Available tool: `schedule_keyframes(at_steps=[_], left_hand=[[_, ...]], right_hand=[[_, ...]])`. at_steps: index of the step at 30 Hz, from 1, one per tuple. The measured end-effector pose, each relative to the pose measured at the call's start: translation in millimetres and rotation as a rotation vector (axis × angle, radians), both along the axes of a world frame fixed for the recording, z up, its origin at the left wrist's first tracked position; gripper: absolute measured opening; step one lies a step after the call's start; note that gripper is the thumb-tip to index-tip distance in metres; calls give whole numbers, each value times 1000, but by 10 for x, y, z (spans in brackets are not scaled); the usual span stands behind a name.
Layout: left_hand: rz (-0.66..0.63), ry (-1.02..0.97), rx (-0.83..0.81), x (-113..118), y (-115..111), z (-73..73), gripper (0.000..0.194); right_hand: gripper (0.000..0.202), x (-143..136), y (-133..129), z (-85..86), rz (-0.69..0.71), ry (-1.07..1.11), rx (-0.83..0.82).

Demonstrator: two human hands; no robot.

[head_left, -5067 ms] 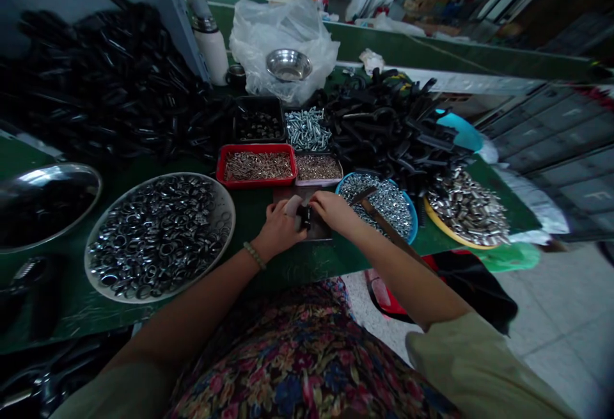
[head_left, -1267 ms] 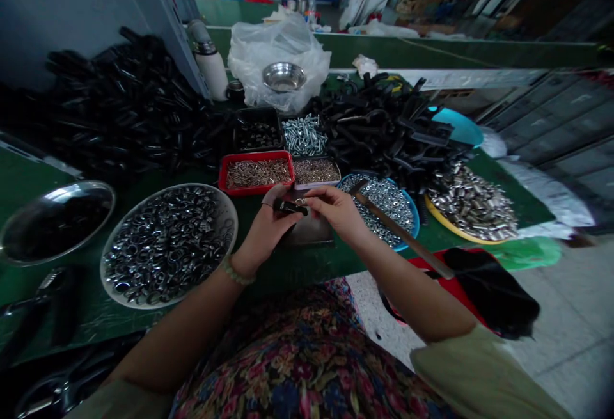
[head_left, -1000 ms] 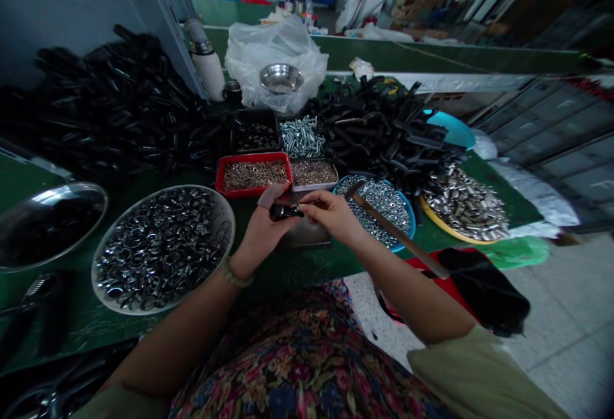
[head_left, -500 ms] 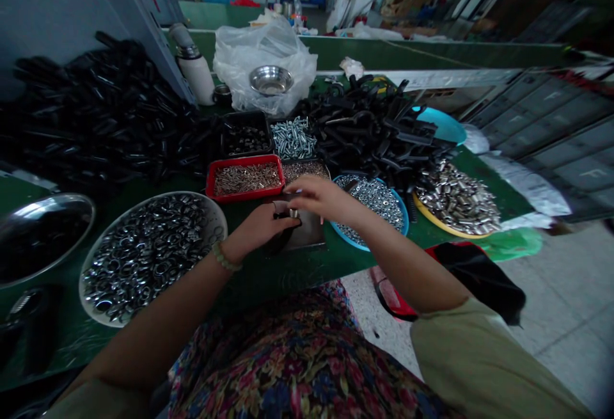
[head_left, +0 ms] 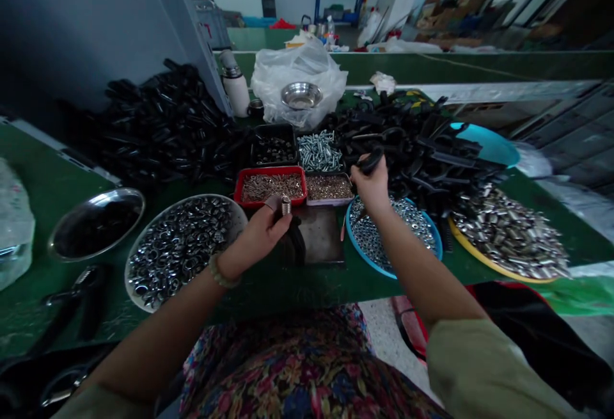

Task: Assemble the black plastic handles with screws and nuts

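Note:
My left hand [head_left: 256, 237] is closed over a dark curved handle part [head_left: 297, 241], which hangs down beside the fingers above a flat metal plate [head_left: 325, 235]. A small silvery ribbed cylinder [head_left: 286, 205], perhaps a spring, stands up at the thumb and forefinger. Farther forward, my right hand [head_left: 374, 185] grips a black plastic handle part [head_left: 371, 161] at the edge of the black part pile [head_left: 407, 144]. Below the right wrist lies a blue basin [head_left: 348, 240] of small shiny metal pieces. The fingers partly hide both held parts.
Red tray [head_left: 236, 196] and pale tray [head_left: 330, 202] hold small brassy pieces; screws [head_left: 320, 151] lie behind. At left are a plate of metal rings [head_left: 185, 246], a steel bowl [head_left: 137, 217] and a black heap [head_left: 173, 125]. Metal sleeves [head_left: 513, 233] fill a yellow-rimmed basin at right.
My right hand has left the left hand, moved forward and right, and now grips a black part. The left hand still holds its part with the silvery cylinder. The view has shifted left.

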State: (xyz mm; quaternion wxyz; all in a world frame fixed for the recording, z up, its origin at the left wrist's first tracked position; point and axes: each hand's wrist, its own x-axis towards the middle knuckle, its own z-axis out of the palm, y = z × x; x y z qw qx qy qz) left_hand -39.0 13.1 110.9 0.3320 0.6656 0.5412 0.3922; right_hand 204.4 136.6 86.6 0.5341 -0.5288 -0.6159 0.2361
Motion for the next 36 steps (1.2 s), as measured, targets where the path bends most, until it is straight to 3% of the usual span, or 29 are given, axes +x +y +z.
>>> schedule_keyframes(at_steps=[4, 8, 16, 21, 24, 27, 33, 36], left_hand=[[-72, -204, -120, 118, -83, -57, 15], [-140, -155, -103, 177, -137, -65, 19], [-175, 127, -61, 210, -246, -60, 24], [-203, 409, -25, 125, -238, -34, 24], [-283, 443, -24, 81, -222, -36, 22], [-314, 399, -45, 93, -232, -38, 22], [-194, 260, -25, 308, -331, -78, 28], [-181, 236, -65, 336, -351, -122, 29]], right_hand=[[41, -309, -780, 44, 396, 387, -340], [44, -427, -1232, 69, 506, 479, -528], [45, -441, -1352, 252, 482, 175, -568], [39, -411, -1354, 367, 504, -186, -392], [37, -390, -1330, 402, 559, -350, -370], [37, -426, -1353, 388, 560, -339, -382], [39, -644, -1574, 213, 289, -22, -291], [42, -651, -1605, 103, 260, 60, -301]])
